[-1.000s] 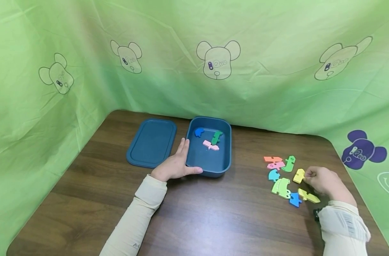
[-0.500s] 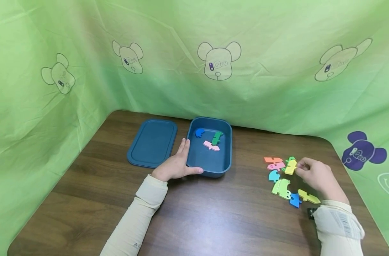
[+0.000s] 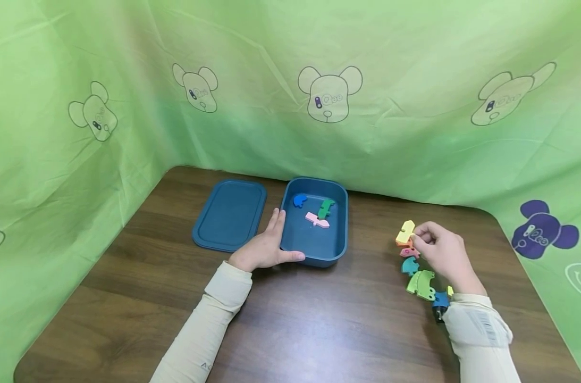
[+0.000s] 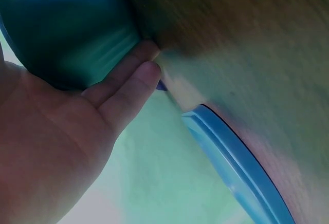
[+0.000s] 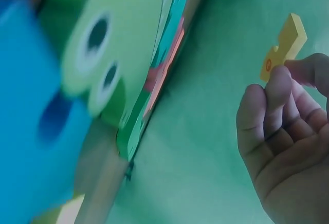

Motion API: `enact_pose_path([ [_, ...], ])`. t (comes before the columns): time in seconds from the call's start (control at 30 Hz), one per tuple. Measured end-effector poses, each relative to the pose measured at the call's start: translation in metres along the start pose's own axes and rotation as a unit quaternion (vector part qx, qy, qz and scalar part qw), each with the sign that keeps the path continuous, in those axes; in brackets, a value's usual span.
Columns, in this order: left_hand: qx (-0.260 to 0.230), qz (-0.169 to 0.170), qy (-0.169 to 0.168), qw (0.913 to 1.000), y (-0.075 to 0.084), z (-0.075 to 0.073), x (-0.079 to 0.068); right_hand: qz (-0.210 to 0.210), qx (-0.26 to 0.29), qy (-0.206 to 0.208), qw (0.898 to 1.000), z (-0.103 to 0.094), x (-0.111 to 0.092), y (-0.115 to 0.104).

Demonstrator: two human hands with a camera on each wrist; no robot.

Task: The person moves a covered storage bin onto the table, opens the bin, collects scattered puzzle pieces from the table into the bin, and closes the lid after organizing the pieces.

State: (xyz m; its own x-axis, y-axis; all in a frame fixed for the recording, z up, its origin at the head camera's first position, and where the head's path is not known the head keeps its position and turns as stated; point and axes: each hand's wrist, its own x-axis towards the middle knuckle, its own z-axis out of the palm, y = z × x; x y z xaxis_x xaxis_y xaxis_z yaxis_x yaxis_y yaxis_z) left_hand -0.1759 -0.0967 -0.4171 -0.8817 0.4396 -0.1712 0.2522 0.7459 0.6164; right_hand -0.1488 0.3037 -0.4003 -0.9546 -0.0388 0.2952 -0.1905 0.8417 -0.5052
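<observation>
Between thumb and fingertips, my right hand (image 3: 445,252) pinches a yellow puzzle piece (image 3: 405,232). In the right wrist view this notched yellow piece (image 5: 288,41) bears a small orange mark. Below it on the table lie an orange piece (image 3: 404,243), a pink piece (image 3: 409,252), a teal piece (image 3: 410,266), a light green frog-faced piece (image 3: 420,285) and a blue piece (image 3: 440,299). My left hand (image 3: 261,250) rests against the near left corner of a dark blue box (image 3: 314,247), fingers straight along its side, thumb at its front.
Inside the box are a blue piece (image 3: 300,200), a green piece (image 3: 326,208) and a pink arrow-shaped piece (image 3: 317,219). A flat blue lid (image 3: 230,213) lies left of the box. Green printed cloth (image 3: 252,133) hangs behind the wooden table (image 3: 347,330).
My right hand has lifted the yellow piece and carried it leftward and away from me, over the orange piece. My left hand has stayed at the box.
</observation>
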Motion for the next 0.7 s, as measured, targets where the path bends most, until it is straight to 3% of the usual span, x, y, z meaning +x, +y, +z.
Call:
enact_pose_path([
  [0.4,0.002,-0.006,-0.002,1.0000,0.001,-0.001,0.000,0.008,0.040,0.001,0.999,0.017,0.022,-0.023],
  [0.53,0.006,-0.005,-0.003,1.0000,0.000,0.000,0.000,0.019,0.087,-0.016,0.996,0.022,0.028,-0.034],
  [0.7,0.006,-0.007,-0.005,0.9999,0.000,-0.001,0.000,-0.022,0.052,-0.004,0.998,0.031,0.039,-0.044],
])
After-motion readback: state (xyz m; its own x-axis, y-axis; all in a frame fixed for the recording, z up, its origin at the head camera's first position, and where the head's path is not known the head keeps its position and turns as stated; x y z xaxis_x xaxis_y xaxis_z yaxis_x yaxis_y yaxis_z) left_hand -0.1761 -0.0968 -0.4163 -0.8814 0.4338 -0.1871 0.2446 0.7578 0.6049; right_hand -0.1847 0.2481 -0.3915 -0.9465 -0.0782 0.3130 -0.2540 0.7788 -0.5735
